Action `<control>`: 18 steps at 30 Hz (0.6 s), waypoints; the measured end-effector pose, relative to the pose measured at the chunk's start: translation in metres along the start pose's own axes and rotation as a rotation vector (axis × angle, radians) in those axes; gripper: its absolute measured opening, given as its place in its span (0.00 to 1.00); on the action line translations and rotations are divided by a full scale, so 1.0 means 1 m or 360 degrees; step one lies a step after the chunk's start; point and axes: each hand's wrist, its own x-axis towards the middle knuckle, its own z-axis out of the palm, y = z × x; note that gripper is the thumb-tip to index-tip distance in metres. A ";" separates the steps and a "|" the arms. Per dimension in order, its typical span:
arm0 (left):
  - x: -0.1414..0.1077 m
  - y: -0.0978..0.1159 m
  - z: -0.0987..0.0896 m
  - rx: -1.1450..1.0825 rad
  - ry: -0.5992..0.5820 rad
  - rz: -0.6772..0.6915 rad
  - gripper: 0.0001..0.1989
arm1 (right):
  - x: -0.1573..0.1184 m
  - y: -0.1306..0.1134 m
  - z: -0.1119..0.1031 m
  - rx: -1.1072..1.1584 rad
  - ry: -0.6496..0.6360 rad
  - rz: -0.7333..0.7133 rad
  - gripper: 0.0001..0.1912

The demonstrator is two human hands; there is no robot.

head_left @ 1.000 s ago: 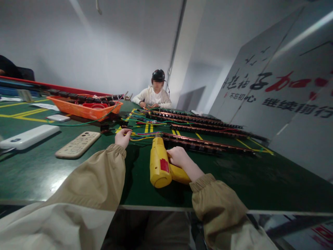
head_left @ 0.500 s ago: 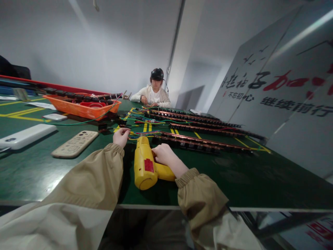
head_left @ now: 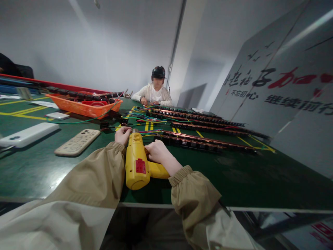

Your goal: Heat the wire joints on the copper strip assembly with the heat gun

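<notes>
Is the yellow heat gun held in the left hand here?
No, the right hand grips the yellow heat gun by its handle, while the left hand shows just left of its nozzle.

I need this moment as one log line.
left hand: at wires | right hand: holds yellow heat gun | phone: on table
</notes>
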 end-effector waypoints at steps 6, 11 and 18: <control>0.003 -0.005 0.001 -0.0001 -0.0031 -0.0001 0.13 | 0.001 0.000 0.001 0.0033 0.0024 -0.0002 0.09; 0.002 -0.003 -0.001 -0.0013 -0.0050 0.0009 0.13 | 0.001 0.001 0.002 0.0059 0.0013 -0.0012 0.10; 0.001 0.001 -0.001 -0.0077 -0.0039 -0.0034 0.11 | 0.000 0.003 0.005 0.0065 0.0018 -0.0035 0.10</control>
